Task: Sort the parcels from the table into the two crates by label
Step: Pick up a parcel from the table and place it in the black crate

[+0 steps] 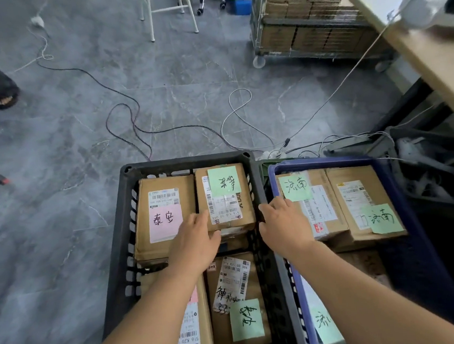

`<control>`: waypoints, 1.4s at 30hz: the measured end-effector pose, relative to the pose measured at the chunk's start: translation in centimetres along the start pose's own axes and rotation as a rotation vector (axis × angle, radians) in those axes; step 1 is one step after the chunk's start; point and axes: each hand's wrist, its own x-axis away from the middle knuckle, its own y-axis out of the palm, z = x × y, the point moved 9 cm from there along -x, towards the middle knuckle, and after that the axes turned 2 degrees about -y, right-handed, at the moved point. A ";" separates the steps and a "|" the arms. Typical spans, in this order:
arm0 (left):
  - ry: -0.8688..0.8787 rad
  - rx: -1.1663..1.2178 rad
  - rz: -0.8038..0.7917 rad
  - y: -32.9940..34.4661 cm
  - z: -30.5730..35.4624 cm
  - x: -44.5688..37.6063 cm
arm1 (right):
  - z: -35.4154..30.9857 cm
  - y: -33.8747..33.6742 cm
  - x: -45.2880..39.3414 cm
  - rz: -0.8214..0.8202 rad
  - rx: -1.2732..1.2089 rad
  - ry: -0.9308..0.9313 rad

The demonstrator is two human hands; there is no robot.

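Both hands are reaching into the black crate (116,234) on the floor. The left hand (196,239) is lying with relaxed, nearly straight fingers on the near left edge of the green-labelled parcel (225,199). The right hand (281,224) is curling its fingers around that parcel's right side. More parcels are lying in the blue crate (405,239) beside it.
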 end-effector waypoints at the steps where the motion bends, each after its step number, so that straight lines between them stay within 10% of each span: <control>1: 0.033 -0.026 0.009 -0.6 1.0 0.7 | 0.2 -0.7 1.0 0.010 -0.004 0.006; 24: 0.495 -0.203 0.001 -0.6 24.9 23.4 | 13.7 -13.8 33.6 0.318 0.007 0.368; 42: 0.941 -0.247 -0.059 14.7 48.8 48.4 | 33.6 -12.6 63.8 0.504 -0.012 0.757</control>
